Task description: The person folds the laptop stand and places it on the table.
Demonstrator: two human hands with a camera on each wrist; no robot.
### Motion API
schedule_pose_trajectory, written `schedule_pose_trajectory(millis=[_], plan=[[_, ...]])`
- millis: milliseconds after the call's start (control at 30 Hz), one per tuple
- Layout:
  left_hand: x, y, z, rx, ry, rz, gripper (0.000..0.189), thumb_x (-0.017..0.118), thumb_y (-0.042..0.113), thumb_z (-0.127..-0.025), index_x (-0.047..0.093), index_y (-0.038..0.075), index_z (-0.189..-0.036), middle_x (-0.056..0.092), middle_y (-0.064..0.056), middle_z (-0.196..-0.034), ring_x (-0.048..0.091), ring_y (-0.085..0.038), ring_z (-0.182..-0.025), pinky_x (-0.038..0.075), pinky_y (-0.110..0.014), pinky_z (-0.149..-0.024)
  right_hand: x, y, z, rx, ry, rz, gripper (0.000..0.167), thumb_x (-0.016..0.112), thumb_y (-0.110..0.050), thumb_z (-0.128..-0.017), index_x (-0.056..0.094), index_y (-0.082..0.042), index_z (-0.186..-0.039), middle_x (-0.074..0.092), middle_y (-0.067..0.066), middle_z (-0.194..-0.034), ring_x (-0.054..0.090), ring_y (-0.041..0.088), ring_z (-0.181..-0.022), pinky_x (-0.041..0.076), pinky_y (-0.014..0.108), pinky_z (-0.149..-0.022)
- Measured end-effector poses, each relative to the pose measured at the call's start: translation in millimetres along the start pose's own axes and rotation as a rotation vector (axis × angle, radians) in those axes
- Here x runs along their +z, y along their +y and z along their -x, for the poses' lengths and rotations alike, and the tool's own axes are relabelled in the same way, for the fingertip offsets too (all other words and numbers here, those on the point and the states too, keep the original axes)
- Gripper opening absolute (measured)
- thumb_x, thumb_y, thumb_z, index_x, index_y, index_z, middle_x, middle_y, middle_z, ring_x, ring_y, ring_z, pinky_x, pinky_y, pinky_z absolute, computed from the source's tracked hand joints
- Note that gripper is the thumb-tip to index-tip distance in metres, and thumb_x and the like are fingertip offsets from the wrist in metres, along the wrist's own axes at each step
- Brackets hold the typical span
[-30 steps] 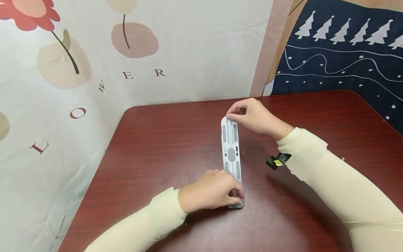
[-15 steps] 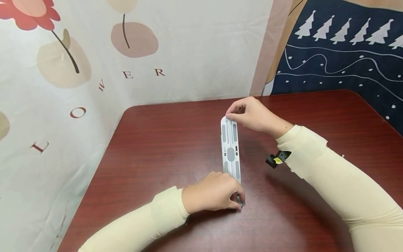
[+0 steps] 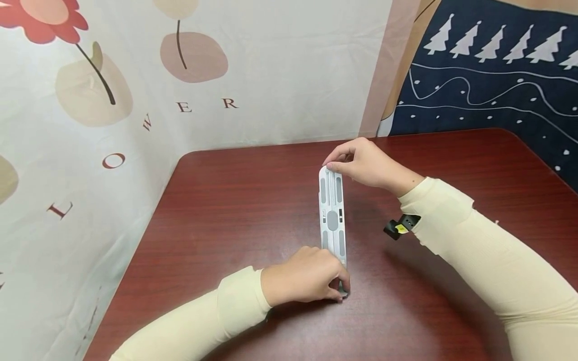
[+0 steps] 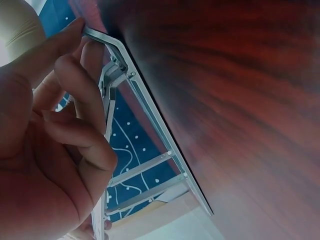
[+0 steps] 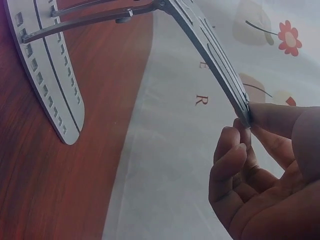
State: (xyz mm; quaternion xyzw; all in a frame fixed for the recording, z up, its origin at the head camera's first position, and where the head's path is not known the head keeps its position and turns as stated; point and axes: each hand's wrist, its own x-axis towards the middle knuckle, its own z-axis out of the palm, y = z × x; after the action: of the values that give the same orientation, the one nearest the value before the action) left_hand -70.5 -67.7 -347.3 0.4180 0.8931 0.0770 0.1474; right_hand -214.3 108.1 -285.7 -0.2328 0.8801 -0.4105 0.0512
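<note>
A folding laptop stand [image 3: 332, 220], silver with grey pads, extends away from me above the table, near the middle. My right hand [image 3: 368, 163] pinches its far end between thumb and fingers. At the near end, my left hand [image 3: 307, 275] grips the stand and covers part of it. In the left wrist view, hinged struts [image 4: 140, 169] join the stand's two long halves, which are spread apart. The right wrist view shows the slotted base [image 5: 52, 85] on the table and the upper half raised at a slant, its tip held in the right fingers.
The reddish-brown table [image 3: 226, 210] has rounded far corners. Behind it hang a pale curtain [image 3: 289, 75] with flowers and letters and a dark blue cloth [image 3: 487, 95] with white trees. A small black device [image 3: 397, 228] sticks out under the right sleeve.
The left hand has shifted slightly at the near end, its thumb moving toward the stand's tip and covering more of it. The right hand keeps its pinch and has risen very slightly.
</note>
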Motion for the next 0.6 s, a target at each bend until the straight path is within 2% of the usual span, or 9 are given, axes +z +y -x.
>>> schedule_pose_trajectory(millis=[300,600], plan=[[1.5,-4.5,-0.2,0.035,0.016,-0.042,0.009,0.082,0.040,-0.081,0.076,0.040,-0.088,0.055,0.025,-0.065,0.047,0.008,-0.061,0.039,-0.019,-0.056,-5.7,1.2,1.8,0.011,0.008,0.034,0.010,0.071,-0.012,-0.091,0.079,-0.012,-0.099,0.074,0.006,-0.092,0.061,0.019,-0.081,0.047,0.029,-0.068],[1.6,-9.0,2.3,0.041,0.034,-0.081,0.010,0.083,0.042,-0.079,0.075,0.039,-0.084,0.056,0.026,-0.066,0.048,0.005,-0.060,0.040,-0.021,-0.056,-9.8,2.4,5.0,0.030,0.018,0.068,0.011,0.071,-0.013,-0.092,0.078,-0.012,-0.100,0.073,0.007,-0.092,0.058,0.022,-0.084,0.045,0.032,-0.068]])
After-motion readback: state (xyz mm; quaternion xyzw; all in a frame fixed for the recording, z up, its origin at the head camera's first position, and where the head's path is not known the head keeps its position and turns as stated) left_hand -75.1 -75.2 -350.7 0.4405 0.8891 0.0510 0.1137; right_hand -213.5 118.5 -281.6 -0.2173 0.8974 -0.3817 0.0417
